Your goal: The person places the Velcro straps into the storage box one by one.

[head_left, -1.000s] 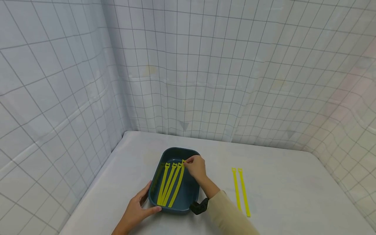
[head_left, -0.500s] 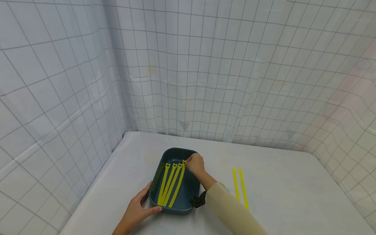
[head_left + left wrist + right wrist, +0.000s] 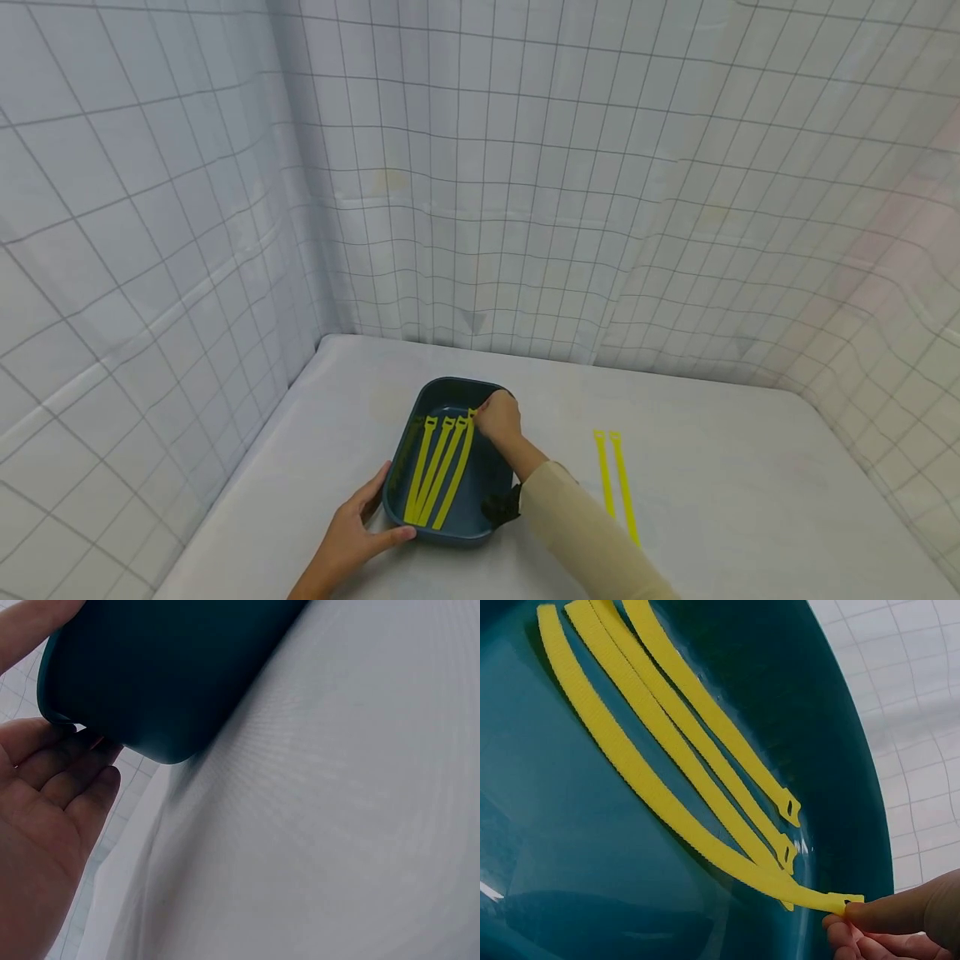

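A dark teal plastic tub [image 3: 459,539] sits on the white table, with several yellow hook-and-loop cable ties [image 3: 421,475] lying side by side in it. My left hand [image 3: 349,530] grips the tub's near left corner, thumb at the front rim and fingers along the left side. Inside the tub, my right hand [image 3: 500,417] pinches the slotted head of the rightmost cable tie [image 3: 664,799] between thumb and fingers. That tie bows in a curve, its tail resting on the tub floor. In the right wrist view its head overlaps the end of a neighbouring tie.
Two more yellow ties [image 3: 605,475] lie parallel on the table to the right, their lower ends partly behind the right sleeve [image 3: 577,529]. A black wrist device [image 3: 501,506] hangs over the tub's near right corner. White grid-patterned curtains [image 3: 480,208] enclose the table.
The right hand has curled over slightly at the tie's head, and its forearm has shifted a little left. The left hand and the tub stay nearly where they were.
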The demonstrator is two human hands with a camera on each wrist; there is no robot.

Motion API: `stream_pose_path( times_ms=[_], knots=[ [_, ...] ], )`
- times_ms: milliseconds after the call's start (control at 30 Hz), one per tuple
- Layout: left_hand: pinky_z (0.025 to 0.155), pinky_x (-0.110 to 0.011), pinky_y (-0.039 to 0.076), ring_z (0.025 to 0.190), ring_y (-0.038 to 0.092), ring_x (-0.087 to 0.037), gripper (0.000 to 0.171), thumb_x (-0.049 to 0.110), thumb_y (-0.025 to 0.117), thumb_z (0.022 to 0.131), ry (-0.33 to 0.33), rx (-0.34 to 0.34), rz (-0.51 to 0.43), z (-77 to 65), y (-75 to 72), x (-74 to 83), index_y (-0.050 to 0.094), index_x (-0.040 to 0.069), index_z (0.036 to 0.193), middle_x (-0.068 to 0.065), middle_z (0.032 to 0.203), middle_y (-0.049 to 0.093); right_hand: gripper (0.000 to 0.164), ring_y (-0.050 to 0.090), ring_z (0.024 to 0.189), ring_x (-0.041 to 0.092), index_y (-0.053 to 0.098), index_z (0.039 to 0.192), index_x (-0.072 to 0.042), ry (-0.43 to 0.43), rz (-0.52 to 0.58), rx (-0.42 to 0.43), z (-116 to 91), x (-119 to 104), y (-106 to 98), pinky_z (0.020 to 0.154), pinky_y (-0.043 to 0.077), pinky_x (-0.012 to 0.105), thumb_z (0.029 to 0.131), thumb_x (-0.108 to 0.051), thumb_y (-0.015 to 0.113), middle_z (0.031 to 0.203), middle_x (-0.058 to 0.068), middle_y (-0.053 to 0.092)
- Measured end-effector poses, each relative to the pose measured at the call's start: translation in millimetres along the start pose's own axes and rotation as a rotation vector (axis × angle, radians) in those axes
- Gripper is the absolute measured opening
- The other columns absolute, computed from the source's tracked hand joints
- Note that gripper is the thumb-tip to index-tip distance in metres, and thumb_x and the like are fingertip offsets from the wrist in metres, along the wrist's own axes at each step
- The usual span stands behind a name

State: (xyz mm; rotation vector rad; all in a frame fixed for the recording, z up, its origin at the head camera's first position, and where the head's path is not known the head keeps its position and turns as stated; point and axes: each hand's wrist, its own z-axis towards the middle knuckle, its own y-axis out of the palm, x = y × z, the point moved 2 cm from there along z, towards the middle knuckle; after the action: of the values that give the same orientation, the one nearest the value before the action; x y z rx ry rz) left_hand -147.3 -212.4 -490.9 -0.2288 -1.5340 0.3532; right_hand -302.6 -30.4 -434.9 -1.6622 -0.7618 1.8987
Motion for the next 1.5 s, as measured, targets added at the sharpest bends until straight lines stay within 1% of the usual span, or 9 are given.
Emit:
stream_pose_path(
  times_ms=[133,333,467,667,867,967,1033,1200,1500],
  knots=[
    [0.102,-0.039,0.033,0.13,0.031,-0.028,0.094,0.024,0.083,0.067,0.001,0.0,0.005,1.0,0.2,1.0,0.031,0.001,0.142,-0.015,0.144,0.032,0.015,0.057,0.057,0.017,0.064,0.061,0.002,-0.039,-0.039,0.025,0.9,0.3,0.5,0.052,0.051,0.027,0.076,0.003,0.067,0.066,0.008,0.063],
    [0.102,-0.039,0.034,0.13,0.03,-0.028,0.094,0.024,0.083,0.067,0.003,-0.002,-0.003,0.5,-0.6,1.2,0.03,0.001,0.142,-0.015,0.144,0.031,0.038,0.039,0.041,0.011,0.045,0.044,-0.007,-0.099,-0.081,0.053,0.7,-1.5,2.5,0.038,0.035,0.019,0.076,0.007,0.06,0.043,-0.001,0.043],
    [0.101,-0.039,0.033,0.131,0.03,-0.028,0.094,0.023,0.083,0.068,0.004,-0.003,-0.006,0.4,-0.9,1.5,0.03,0.001,0.142,-0.015,0.144,0.03,0.046,0.031,0.037,0.009,0.032,0.044,-0.013,-0.116,-0.086,0.054,-0.5,-3.8,2.3,0.036,0.028,0.017,0.078,0.008,0.056,0.04,-0.005,0.029],
    [0.101,-0.038,0.034,0.13,0.03,-0.026,0.094,0.021,0.083,0.067,0.004,0.002,-0.019,0.6,0.0,1.2,0.03,0.001,0.142,-0.015,0.144,0.03,0.047,0.032,0.039,0.009,0.03,0.046,-0.013,-0.131,-0.097,0.056,-2.2,-6.2,0.9,0.036,0.028,0.017,0.078,0.008,0.056,0.042,-0.005,0.027],
    [0.101,-0.038,0.034,0.13,0.031,-0.029,0.094,0.021,0.083,0.067,0.011,0.002,-0.017,0.0,0.5,1.7,0.03,-0.001,0.142,-0.016,0.144,0.031,0.049,0.025,0.036,0.008,0.027,0.044,-0.014,-0.131,-0.079,0.038,-2.6,-7.3,0.3,0.034,0.023,0.016,0.076,0.01,0.055,0.04,-0.007,0.022],
    [0.101,-0.038,0.034,0.13,0.031,-0.029,0.094,0.022,0.083,0.067,0.012,0.002,-0.013,0.1,0.6,1.8,0.03,-0.001,0.142,-0.017,0.144,0.031,0.047,0.027,0.035,0.007,0.033,0.041,-0.012,-0.115,-0.069,0.01,-3.0,-6.8,0.0,0.034,0.026,0.016,0.076,0.008,0.057,0.039,-0.006,0.028],
    [0.101,-0.038,0.034,0.13,0.031,-0.029,0.094,0.022,0.083,0.067,0.011,0.003,-0.011,0.2,0.6,1.9,0.03,-0.001,0.142,-0.017,0.144,0.031,0.041,0.034,0.037,0.008,0.043,0.042,-0.009,-0.109,-0.059,-0.004,-3.6,-6.9,-1.0,0.036,0.032,0.017,0.076,0.006,0.06,0.041,-0.005,0.038],
    [0.101,-0.038,0.034,0.13,0.031,-0.029,0.094,0.023,0.083,0.067,0.01,0.001,-0.01,0.0,0.7,2.1,0.03,-0.001,0.142,-0.017,0.144,0.031,0.019,0.053,0.05,0.013,0.065,0.058,-0.001,-0.117,-0.028,-0.032,-4.8,-5.8,-3.6,0.047,0.049,0.024,0.076,-0.001,0.069,0.059,0.003,0.061],
    [0.101,-0.039,0.034,0.13,0.031,-0.029,0.094,0.024,0.082,0.068,0.006,-0.002,-0.005,-0.7,0.9,0.4,0.03,-0.001,0.142,-0.017,0.144,0.031,0.006,0.059,0.06,0.017,0.071,0.075,0.002,-0.112,0.079,-0.088,-7.1,2.5,-12.8,0.052,0.053,0.027,0.079,-0.003,0.07,0.07,0.007,0.064]
  ],
)
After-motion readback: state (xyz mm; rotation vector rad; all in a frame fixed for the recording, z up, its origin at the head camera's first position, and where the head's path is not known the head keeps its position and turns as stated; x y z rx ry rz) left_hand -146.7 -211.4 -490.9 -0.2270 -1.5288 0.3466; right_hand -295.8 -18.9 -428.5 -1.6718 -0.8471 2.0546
